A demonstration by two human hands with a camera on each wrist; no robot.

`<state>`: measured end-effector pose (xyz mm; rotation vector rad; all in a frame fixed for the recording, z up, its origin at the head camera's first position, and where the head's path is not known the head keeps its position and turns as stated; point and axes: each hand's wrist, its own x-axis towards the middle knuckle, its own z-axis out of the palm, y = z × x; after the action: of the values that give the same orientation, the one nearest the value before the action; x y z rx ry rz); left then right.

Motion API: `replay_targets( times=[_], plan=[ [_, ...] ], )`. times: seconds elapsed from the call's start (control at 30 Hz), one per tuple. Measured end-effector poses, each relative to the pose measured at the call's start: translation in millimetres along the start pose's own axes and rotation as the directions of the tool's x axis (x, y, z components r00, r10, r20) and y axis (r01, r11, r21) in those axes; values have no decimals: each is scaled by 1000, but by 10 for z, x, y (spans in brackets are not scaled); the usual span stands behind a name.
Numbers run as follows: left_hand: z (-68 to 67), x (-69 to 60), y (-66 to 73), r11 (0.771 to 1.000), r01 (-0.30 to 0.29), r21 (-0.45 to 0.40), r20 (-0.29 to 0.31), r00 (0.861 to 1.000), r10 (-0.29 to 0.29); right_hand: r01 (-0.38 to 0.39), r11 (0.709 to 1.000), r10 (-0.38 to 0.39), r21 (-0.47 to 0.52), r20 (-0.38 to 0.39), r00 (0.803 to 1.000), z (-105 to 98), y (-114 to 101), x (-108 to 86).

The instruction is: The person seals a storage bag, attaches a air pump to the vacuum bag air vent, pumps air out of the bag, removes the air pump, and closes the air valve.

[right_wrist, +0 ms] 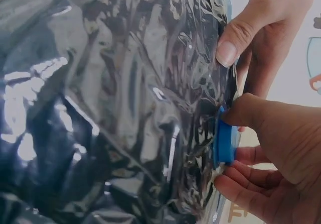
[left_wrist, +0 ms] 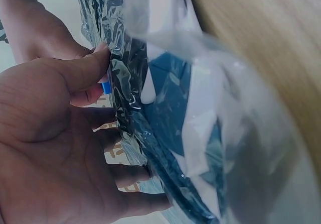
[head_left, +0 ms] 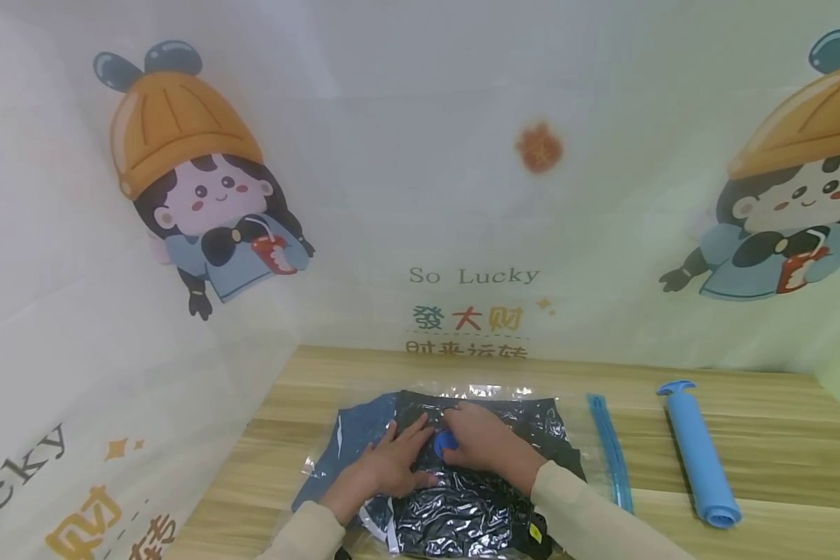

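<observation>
A clear plastic vacuum storage bag point(head_left: 455, 517) lies on the table with dark and blue folded fabric inside, its film wrinkled and shiny. On its upper face sits a round blue valve cap point(right_wrist: 225, 138). My right hand point(head_left: 486, 439) grips this cap, thumb on one side and curled fingers on the other. Just left of the cap, my left hand point(head_left: 392, 467) rests on the bag with its fingers spread. The left wrist view shows that hand's palm and the fingertips touching the film.
Along the bag's right edge runs a blue zip strip point(head_left: 610, 455). Farther right, a light blue hand pump point(head_left: 702, 459) lies on the wooden table point(head_left: 791, 435). A printed white cloth point(head_left: 364, 194) hangs behind and on the left.
</observation>
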<state>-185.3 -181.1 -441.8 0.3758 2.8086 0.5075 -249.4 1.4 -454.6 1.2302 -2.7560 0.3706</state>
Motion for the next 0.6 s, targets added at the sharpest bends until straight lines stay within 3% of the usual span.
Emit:
replay_targets(
  times=[0.13,0.27,0.43,0.6],
  plan=[
    [-2,-3,6,1000,0,2,-4,1000,0,-10,1000,11,24,-22,1000,38,52,-13],
    [1,-5,10,1000,-4,4,-6,1000,4,-9,992,11,124,-18,1000,23,108,-41],
    [-10,-15,9,1000,1,-10,0,1000,-1,71,969,-89,236,63,994,-49,136,-45],
    [-18,-16,14,1000,-2,-14,0,1000,2,131,964,-161,233,112,981,-79,133,-38]
  ],
)
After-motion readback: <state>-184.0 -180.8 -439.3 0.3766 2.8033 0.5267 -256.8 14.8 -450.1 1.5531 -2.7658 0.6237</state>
